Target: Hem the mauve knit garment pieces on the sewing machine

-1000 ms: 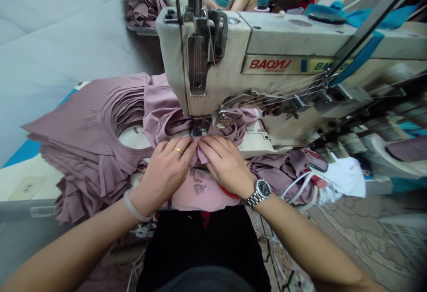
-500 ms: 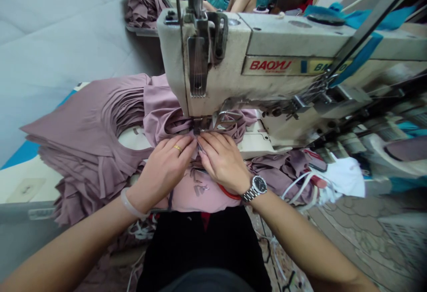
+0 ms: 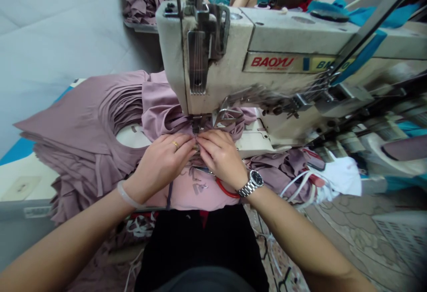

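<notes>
Left grip (image 3: 162, 167) and right grip (image 3: 218, 158) are both pinched shut on the mauve knit top (image 3: 160, 111), meeting dead center right in front of the presser foot (image 3: 197, 123) of the BAOYU sewing machine (image 3: 213, 78); neither looks clearly nearer.

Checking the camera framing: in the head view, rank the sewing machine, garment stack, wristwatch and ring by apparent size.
Sewing machine, garment stack, wristwatch, ring. The machine's lead may owe something to its nearness to the camera.
</notes>
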Demonstrator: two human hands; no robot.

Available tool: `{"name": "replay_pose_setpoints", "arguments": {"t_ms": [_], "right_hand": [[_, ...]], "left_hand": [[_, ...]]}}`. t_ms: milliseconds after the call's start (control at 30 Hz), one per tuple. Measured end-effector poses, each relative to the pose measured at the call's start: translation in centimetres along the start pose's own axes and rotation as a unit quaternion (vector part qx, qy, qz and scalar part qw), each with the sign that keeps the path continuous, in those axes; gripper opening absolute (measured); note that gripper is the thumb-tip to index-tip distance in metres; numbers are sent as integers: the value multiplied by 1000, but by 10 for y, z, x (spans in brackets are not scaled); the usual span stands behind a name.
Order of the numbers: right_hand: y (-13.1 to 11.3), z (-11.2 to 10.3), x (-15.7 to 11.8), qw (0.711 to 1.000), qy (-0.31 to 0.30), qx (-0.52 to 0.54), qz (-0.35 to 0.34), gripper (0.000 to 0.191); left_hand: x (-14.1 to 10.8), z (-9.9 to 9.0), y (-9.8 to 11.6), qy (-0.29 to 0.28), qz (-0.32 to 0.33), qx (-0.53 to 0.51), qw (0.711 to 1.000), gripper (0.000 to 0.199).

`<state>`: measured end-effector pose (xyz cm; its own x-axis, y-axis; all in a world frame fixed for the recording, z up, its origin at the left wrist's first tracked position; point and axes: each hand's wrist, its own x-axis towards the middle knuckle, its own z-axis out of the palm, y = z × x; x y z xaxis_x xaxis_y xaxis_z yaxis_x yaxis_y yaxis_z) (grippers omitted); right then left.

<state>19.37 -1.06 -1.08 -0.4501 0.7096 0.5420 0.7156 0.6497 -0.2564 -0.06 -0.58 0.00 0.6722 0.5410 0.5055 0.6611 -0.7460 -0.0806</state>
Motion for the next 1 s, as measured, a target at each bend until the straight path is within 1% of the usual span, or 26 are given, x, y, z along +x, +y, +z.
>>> {"name": "replay_pose_setpoints", "arguments": {"t_ms": [133,267,333,500,567,633,700,767,800,833,867,900,933,967,1000], "right_hand": [[2,1,2,1000,-8,-15,18,28],[7,1,1,1000,8,8,1,27],[9,0,1,1000,4,12,-7,27],[11,-4,2,999,-16,-26,-9,31],[11,-4,2,997,-34,-54,-31,32],[11,-2,3,993,-48,-88,-69,33],[11,-1,1,986,-41,-119,-108,33],[13,-3,-1,983,-26,-123,-133,32],[16,-5,-1,984,-22,-110,-137,31],[20,-8,-1,987,-17,-91,-132,30],[25,-12,1,991,-10,-73,-113,30],[32,-15,5,995,-3,-64,-81,29],[40,-19,11,997,1,-65,-40,28],[48,-21,18,997,6,-81,11,27],[56,-23,27,993,-13,-105,57,27]], "left_hand": [[4,3,-3,-1,-26,-17,999,30],[5,4,-6,-16,-33,-37,999,31],[4,4,-6,-16,-31,-40,999,32],[2,5,-5,-2,-37,-41,999,32],[2,7,-5,4,-33,-32,999,31],[2,9,-4,8,-24,-22,999,30],[2,9,-1,2,-22,-20,1000,30],[3,7,0,-17,-42,-44,998,30],[4,4,-2,-31,-61,-74,995,31],[5,0,-8,-43,-87,-120,988,31],[8,-4,-17,-50,-121,-178,975,32],[12,-8,-31,-46,-167,-239,956,33],[16,-11,-50,-29,-219,-290,931,35],[21,-13,-72,1,-274,-325,905,37],[26,-13,-97,41,-333,-321,886,42]]}}
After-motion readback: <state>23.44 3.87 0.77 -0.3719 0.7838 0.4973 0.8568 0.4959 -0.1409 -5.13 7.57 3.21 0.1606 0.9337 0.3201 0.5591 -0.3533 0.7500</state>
